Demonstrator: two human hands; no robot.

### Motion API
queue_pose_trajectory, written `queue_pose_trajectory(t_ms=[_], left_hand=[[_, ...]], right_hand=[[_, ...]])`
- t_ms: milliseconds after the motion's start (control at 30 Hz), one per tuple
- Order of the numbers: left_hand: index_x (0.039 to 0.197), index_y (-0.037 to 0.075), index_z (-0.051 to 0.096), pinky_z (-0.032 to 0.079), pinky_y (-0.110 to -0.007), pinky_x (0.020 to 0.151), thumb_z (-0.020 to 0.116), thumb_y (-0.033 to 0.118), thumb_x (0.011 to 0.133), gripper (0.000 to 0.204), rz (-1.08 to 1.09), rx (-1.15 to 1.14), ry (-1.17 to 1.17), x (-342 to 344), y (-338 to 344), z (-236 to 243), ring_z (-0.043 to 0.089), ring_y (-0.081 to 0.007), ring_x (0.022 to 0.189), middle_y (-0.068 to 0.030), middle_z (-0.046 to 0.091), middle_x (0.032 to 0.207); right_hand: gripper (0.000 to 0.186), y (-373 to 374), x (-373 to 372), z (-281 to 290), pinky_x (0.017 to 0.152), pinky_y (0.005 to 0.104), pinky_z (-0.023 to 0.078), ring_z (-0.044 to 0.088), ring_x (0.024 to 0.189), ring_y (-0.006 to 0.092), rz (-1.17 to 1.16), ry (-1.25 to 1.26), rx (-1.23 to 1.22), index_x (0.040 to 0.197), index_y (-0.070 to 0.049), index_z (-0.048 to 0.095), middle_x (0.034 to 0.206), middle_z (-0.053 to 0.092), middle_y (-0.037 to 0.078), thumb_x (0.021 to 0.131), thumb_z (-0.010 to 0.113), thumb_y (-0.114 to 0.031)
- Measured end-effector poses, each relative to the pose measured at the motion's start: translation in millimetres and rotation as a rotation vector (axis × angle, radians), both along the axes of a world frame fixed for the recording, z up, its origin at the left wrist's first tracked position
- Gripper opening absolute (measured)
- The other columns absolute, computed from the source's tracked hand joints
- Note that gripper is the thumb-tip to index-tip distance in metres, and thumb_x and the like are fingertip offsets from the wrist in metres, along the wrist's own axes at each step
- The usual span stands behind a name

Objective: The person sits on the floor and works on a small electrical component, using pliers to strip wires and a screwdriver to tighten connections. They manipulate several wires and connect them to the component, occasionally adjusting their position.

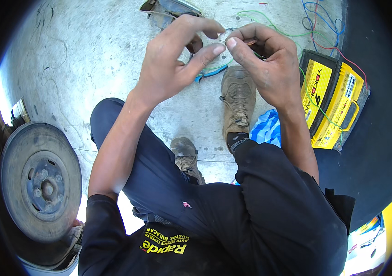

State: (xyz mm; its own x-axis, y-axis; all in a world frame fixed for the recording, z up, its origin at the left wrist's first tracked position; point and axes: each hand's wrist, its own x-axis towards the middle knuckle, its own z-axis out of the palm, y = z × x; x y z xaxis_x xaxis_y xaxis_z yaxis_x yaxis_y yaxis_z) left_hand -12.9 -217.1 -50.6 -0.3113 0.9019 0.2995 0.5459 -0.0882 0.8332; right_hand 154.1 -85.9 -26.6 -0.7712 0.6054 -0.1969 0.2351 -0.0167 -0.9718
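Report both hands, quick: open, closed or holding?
Left hand: open, thumb and index finger parted.
Right hand: closed, pinching a small, pale, shiny object; exact kind unclear.

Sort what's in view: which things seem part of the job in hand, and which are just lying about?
Likely part of the job:
small item, pinched by the right hand, left hand close by
battery
green wire, crossing the battery
blue-handled tool on the floor

Probably just lying about:
wheel, far left
blue-and-white plastic, by a shoe
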Motion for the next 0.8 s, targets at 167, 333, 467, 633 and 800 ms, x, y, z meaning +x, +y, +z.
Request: queue_pose_trajectory(t_ms=[167,333,467,633,800], left_hand=[[0.108,0.007,0.074,0.056,-0.03,0.061,0.079,0.014,0.094,0.016,0.03,0.069,0.134,2,0,0,0.072,-0.0169,0.073,-0.0042,0.074,0.088],[0.105,0.006,0.074,0.054,-0.029,0.062,0.074,0.025,0.1,0.02,0.093,-0.192,-0.11,8,-5,6,0.069,-0.0134,0.07,-0.0047,0.072,0.085],[0.105,0.004,0.074,0.052,-0.027,0.064,0.067,0.036,0.104,0.033,-0.022,-0.494,-0.675,-3,-7,10,0.065,-0.0106,0.069,-0.0026,0.071,0.084],[0.107,0.003,0.073,0.055,-0.027,0.069,0.065,0.036,0.105,0.033,-0.008,-0.462,-0.766,-10,-9,9,0.067,-0.0111,0.073,-0.0012,0.072,0.089],[0.107,0.005,0.073,0.058,-0.029,0.066,0.077,0.02,0.096,0.019,0.003,-0.072,-0.041,-3,-6,7,0.072,-0.014,0.078,-0.0046,0.075,0.096]], right_hand=[[0.019,2,0,2,0.072,0.0212,0.047,0.061,0.08,0.0031,0.052,-0.093,0.021,0.102,0.0,0.075,0.087,0.071,-0.003,0.097,0.077,-0.018],[0.012,-2,-4,3,0.07,0.0225,0.047,0.062,0.078,0.0037,0.051,-0.061,0.249,0.102,-0.003,0.075,0.087,0.072,-0.003,0.094,0.078,-0.012],[0.011,-8,-4,0,0.069,0.0234,0.047,0.063,0.079,0.0048,0.054,-0.008,0.509,0.102,-0.005,0.075,0.087,0.073,-0.002,0.092,0.077,-0.008],[0.01,-12,-3,-3,0.07,0.0227,0.047,0.063,0.08,0.0047,0.035,-0.026,0.425,0.101,-0.004,0.074,0.087,0.073,-0.002,0.093,0.077,-0.009],[0.011,-9,-2,1,0.072,0.0215,0.049,0.063,0.081,0.0045,0.029,-0.049,0.22,0.1,-0.002,0.074,0.086,0.071,-0.002,0.095,0.077,-0.011]])
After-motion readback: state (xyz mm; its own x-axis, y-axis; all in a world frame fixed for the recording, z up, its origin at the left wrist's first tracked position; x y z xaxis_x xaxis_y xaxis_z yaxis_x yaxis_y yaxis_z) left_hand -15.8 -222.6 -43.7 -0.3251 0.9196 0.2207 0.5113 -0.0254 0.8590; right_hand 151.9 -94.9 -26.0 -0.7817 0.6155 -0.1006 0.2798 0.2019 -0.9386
